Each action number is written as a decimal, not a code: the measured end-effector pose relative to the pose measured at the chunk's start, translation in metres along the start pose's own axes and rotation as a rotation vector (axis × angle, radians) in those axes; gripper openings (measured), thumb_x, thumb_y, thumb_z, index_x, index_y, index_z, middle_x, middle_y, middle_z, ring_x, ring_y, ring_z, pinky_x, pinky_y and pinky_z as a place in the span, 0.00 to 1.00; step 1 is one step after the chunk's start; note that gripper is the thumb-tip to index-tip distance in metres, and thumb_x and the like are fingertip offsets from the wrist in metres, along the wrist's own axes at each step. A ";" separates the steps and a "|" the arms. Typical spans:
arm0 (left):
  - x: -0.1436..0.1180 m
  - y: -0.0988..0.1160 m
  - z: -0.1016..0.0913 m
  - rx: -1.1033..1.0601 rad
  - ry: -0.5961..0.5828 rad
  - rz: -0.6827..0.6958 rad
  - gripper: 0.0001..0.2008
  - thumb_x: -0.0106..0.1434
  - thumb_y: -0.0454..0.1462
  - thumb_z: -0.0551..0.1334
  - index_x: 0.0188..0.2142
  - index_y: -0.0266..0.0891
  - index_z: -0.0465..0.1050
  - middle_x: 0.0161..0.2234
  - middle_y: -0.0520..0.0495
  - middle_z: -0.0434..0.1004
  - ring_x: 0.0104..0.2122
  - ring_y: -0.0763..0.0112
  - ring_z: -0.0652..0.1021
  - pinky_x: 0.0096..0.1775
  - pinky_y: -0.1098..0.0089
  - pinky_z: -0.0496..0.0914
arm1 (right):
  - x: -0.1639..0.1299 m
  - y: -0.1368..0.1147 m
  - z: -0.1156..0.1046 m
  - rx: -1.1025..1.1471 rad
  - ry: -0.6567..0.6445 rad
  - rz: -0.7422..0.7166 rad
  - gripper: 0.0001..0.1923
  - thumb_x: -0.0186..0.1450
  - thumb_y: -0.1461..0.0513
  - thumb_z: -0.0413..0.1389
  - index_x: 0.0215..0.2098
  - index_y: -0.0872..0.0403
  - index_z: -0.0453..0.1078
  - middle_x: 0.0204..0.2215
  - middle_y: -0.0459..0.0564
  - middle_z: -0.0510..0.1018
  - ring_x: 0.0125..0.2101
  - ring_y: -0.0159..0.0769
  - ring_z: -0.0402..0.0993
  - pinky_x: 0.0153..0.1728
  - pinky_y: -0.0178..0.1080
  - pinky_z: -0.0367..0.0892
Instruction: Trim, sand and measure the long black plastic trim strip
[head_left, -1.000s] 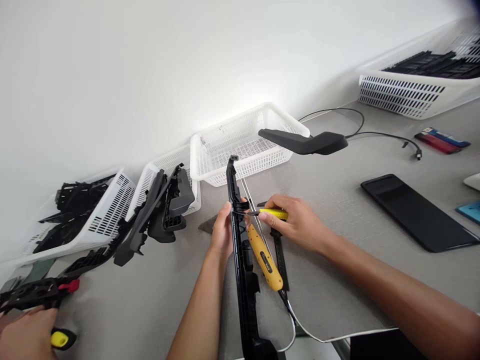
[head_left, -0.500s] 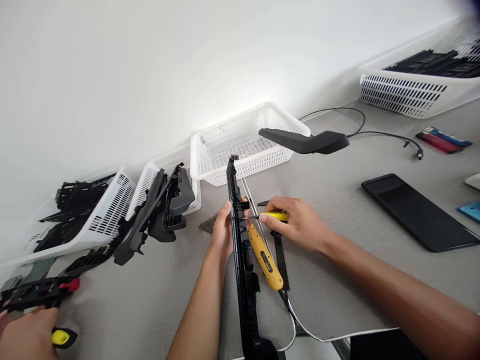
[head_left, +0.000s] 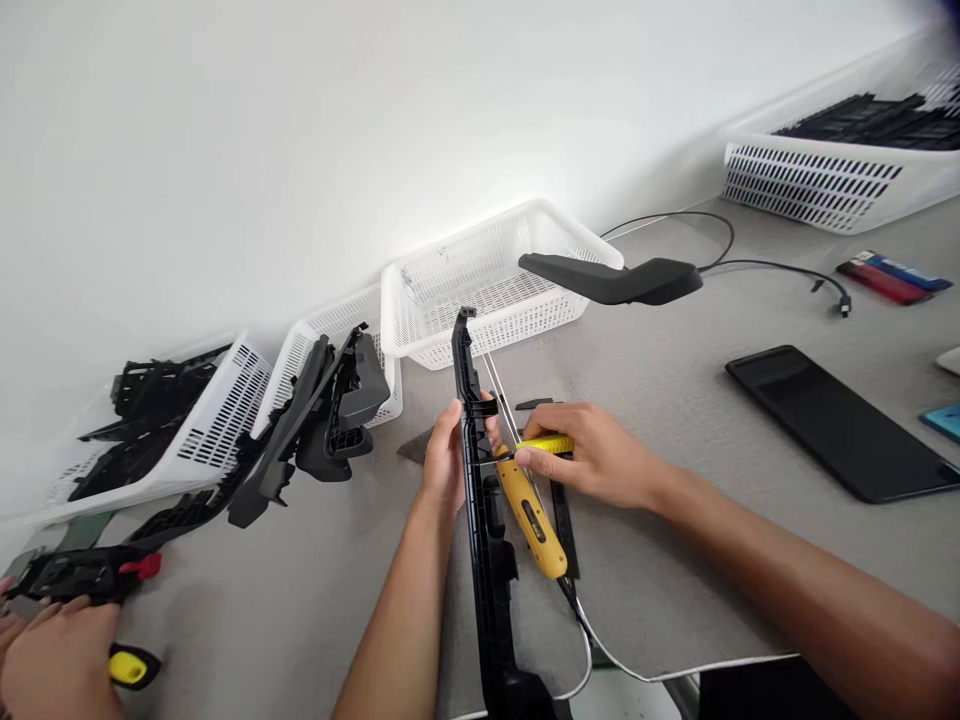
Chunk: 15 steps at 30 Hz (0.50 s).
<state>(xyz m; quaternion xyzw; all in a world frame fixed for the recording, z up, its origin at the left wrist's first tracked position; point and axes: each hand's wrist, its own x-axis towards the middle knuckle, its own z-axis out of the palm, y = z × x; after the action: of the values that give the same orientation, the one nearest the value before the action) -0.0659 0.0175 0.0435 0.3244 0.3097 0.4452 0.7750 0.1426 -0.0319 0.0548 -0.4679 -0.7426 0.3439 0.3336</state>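
Observation:
My left hand (head_left: 445,455) is closed around the upper part of a long black plastic trim piece (head_left: 480,520), holding it upright and tilted toward me. In my right hand (head_left: 592,452) is a small yellow-handled utility knife (head_left: 551,446), gripped between thumb and fingers. Its thin dark blade reaches the ribbed right side of the trim piece, just below a protruding clip. Beneath, on the table, lies a yellow corded hand tool (head_left: 532,515) with a switch; its front end is hidden. A dark straight strip (head_left: 562,530) lies beside that tool.
An open white basket (head_left: 487,335) stands behind, with a dark grey trim part (head_left: 645,282) across its right corner. More baskets and black parts (head_left: 300,430) are at left. A phone (head_left: 840,425) lies right. At lower left, another person's hand (head_left: 64,655) is near a black-and-yellow tool (head_left: 133,667).
My right hand and the yellow knife have moved slightly down along the trim piece. The other person's hand at lower left has shifted a little. My left hand keeps its grip.

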 end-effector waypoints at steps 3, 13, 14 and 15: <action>0.000 0.000 -0.002 -0.003 0.033 -0.036 0.23 0.62 0.53 0.74 0.44 0.37 0.80 0.30 0.50 0.74 0.26 0.71 0.73 0.29 0.71 0.71 | 0.000 0.001 -0.001 0.000 0.058 0.070 0.24 0.77 0.43 0.55 0.35 0.52 0.72 0.29 0.47 0.77 0.30 0.37 0.69 0.33 0.40 0.58; 0.002 -0.001 0.001 0.015 -0.006 0.018 0.19 0.65 0.51 0.72 0.42 0.38 0.79 0.28 0.51 0.70 0.24 0.73 0.68 0.27 0.72 0.65 | 0.000 0.001 -0.001 -0.008 -0.044 -0.043 0.22 0.77 0.46 0.56 0.32 0.52 0.71 0.28 0.46 0.76 0.28 0.36 0.67 0.33 0.40 0.57; 0.002 -0.001 0.001 0.014 -0.010 0.015 0.20 0.65 0.52 0.72 0.43 0.38 0.79 0.28 0.51 0.70 0.24 0.73 0.68 0.27 0.72 0.65 | 0.000 0.001 -0.002 -0.018 -0.021 -0.025 0.22 0.77 0.46 0.56 0.32 0.52 0.72 0.28 0.46 0.75 0.28 0.36 0.67 0.33 0.40 0.57; 0.001 -0.001 0.001 0.015 -0.008 0.011 0.20 0.65 0.52 0.72 0.43 0.38 0.79 0.28 0.51 0.70 0.24 0.73 0.68 0.27 0.72 0.66 | 0.000 0.001 -0.002 -0.028 -0.005 -0.012 0.23 0.77 0.45 0.56 0.32 0.52 0.72 0.28 0.47 0.75 0.28 0.36 0.67 0.32 0.40 0.56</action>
<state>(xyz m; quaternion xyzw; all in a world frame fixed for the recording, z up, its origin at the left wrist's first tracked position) -0.0643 0.0183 0.0432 0.3339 0.3080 0.4459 0.7712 0.1449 -0.0308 0.0548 -0.4672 -0.7509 0.3329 0.3271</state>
